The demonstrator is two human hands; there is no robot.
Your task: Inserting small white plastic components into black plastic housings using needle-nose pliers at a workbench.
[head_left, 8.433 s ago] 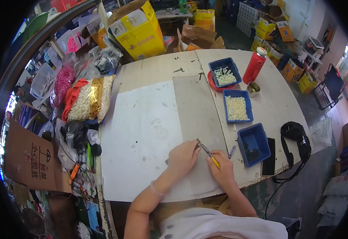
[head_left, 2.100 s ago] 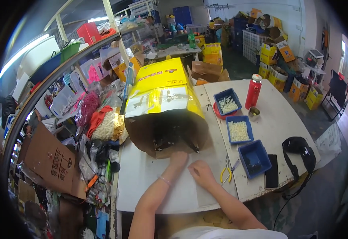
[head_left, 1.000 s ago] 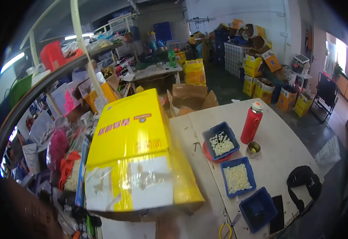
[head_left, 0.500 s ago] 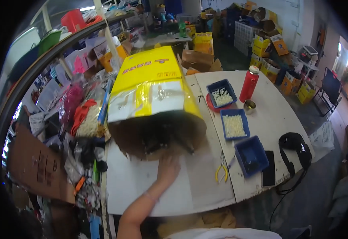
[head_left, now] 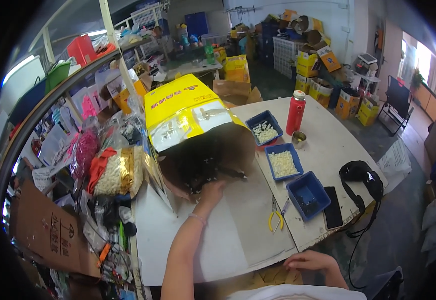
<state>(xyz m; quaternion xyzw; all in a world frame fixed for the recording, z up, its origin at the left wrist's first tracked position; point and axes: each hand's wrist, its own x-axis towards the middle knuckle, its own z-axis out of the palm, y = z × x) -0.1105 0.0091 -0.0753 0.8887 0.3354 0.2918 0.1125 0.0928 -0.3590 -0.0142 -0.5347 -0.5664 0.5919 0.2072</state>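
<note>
A yellow cardboard box (head_left: 185, 97) with clear tape lies on its side on the white table, its mouth facing me. Dark small pieces (head_left: 205, 160) with white specks fill part of the inside. My left hand (head_left: 212, 194) reaches in at the lower lip of the mouth, among those pieces. Its fingers are hidden there, so I cannot tell what they hold. At the table's front edge rests my right hand (head_left: 308, 260), holding nothing, its fingers loosely stretched toward the left.
Right of the box are blue trays, two with white pieces (head_left: 284, 164) and one with a few dark ones (head_left: 308, 196). Yellow-handled pliers (head_left: 276, 220), a red bottle (head_left: 296, 112), a metal cup (head_left: 299, 139), a phone (head_left: 333, 207) and a black pouch (head_left: 365, 182) lie around them. Cluttered shelving lines the left.
My right hand has come into view at the table's front edge. The box's mouth stands differently, with its left flap now showing. My left hand remains at the mouth. The whole view has shifted.
</note>
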